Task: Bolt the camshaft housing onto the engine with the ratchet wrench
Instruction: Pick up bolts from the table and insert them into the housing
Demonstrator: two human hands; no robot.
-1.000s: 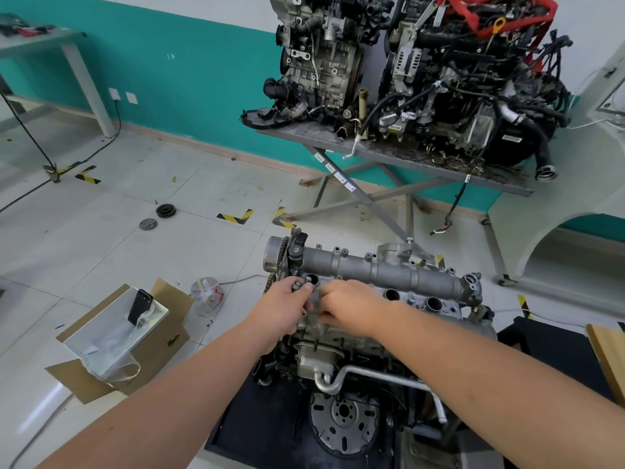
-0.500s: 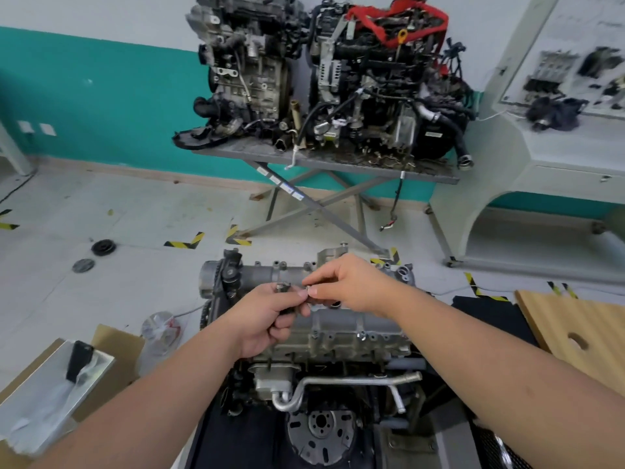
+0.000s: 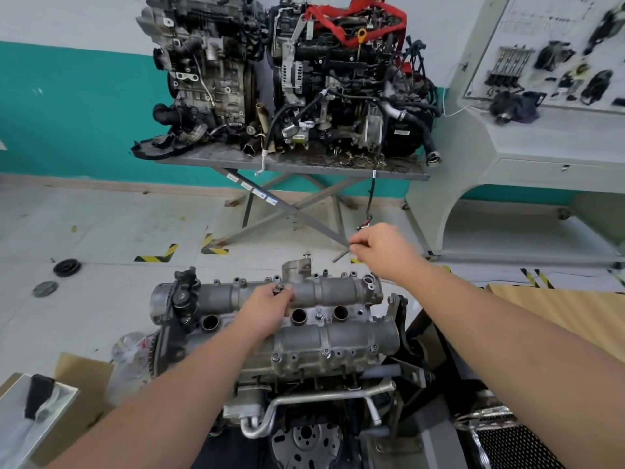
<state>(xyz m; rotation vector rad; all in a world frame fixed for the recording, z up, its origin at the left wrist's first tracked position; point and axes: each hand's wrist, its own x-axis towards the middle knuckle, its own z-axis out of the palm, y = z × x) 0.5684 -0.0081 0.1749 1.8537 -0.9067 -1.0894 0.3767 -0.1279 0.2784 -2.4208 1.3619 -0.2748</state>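
The grey camshaft housing (image 3: 338,292) lies on top of the engine (image 3: 304,377) low in the middle of the view. My left hand (image 3: 267,308) rests on the housing and grips several bolts (image 3: 278,290), whose heads stick out by the thumb. My right hand (image 3: 382,248) is raised above the housing's far right end and pinches one long bolt (image 3: 341,256) by its head, shank pointing down-left. Several bolts stand in holes along the housing's edges. No ratchet wrench is visible.
Two other engines sit on a grey scissor stand (image 3: 291,164) against the teal wall. A cardboard box with a metal tray (image 3: 44,404) lies at lower left, a wooden board (image 3: 568,309) at right, two round parts (image 3: 66,267) on the floor at left.
My right hand took one bolt from the bunch in my left hand and carried it up and right. My left hand settled on the housing. The view shifted right.
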